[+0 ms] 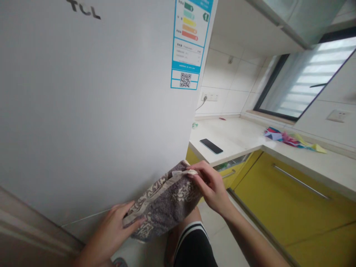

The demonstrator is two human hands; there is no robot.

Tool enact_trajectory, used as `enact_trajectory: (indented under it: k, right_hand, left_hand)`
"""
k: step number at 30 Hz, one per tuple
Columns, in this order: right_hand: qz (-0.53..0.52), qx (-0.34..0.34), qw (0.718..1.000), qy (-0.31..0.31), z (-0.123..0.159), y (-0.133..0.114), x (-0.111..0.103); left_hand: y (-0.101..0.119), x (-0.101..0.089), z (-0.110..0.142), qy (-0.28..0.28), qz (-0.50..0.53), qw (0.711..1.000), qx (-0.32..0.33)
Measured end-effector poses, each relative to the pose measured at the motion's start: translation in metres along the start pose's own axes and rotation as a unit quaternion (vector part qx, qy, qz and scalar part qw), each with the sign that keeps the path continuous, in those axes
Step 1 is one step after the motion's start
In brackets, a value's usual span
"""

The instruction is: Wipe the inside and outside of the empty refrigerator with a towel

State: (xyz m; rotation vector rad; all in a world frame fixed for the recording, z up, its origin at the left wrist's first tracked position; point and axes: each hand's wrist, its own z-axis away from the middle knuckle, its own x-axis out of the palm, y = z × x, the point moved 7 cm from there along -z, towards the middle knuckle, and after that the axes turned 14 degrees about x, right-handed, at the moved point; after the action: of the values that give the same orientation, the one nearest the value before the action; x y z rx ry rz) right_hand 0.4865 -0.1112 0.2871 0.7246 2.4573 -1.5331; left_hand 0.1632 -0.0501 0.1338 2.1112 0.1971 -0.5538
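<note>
Folded purple-grey terry cloth with cream pattern (169,207) is up off the floor by the glossy white appliance panel (97,111). Left hand (114,224) grips one end, right hand (213,187) pinches the opposite corner. Looks like edge handling; next move calls for both grips steady.

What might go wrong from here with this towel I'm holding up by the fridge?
The right hand pinches only a corner of the towel, so that end could slip and drop toward the floor. The phone lies near the counter edge, just beyond the right hand, and a swing of the cloth might knock it off.
</note>
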Motion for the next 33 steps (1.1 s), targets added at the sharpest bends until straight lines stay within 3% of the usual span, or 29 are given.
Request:
enact_trajectory:
  k: [3, 5, 7, 10, 13, 16, 22, 26, 29, 33]
  right_hand:
    - [0.007, -0.065, 0.992, -0.112, -0.006, -0.029, 0.027]
    - [0.022, -0.107, 0.977, -0.182, -0.005, -0.044, 0.049]
    - [0.045, -0.136, 0.966, -0.216, -0.004, -0.052, 0.066]
    - [0.075, -0.154, 0.970, -0.172, -0.001, -0.053, 0.073]
    - [0.079, -0.158, 0.979, -0.104, 0.005, -0.048, 0.069]
    - [0.027, -0.137, 0.986, -0.094, 0.009, -0.040, 0.068]
    - [-0.134, -0.028, 0.986, -0.091, 0.007, -0.027, 0.074]
    - [-0.217, 0.077, 0.957, -0.175, 0.005, -0.025, 0.087]
    - [-0.263, 0.106, 0.931, -0.228, 0.007, -0.029, 0.094]
    - [-0.301, 0.132, 0.919, -0.219, 0.008, -0.024, 0.097]
  left_hand:
    - [0.031, 0.014, -0.015, -0.042, 0.115, 0.992, 0.007]
    - [0.059, 0.023, -0.031, -0.026, 0.240, 0.971, 0.003]
    - [0.084, 0.032, -0.044, -0.019, 0.275, 0.961, -0.001]
    - [0.099, 0.037, -0.050, 0.016, 0.230, 0.973, -0.013]
    - [0.096, 0.036, -0.038, 0.099, 0.236, 0.967, -0.015]
    - [0.089, 0.028, -0.019, 0.182, 0.209, 0.961, 0.016]
    - [0.096, 0.024, -0.009, 0.160, 0.100, 0.978, 0.085]
    - [0.109, 0.013, -0.006, 0.232, 0.057, 0.958, 0.155]
    - [0.119, 0.012, -0.005, 0.230, 0.050, 0.949, 0.210]
    - [0.131, 0.007, -0.005, 0.226, 0.059, 0.942, 0.240]
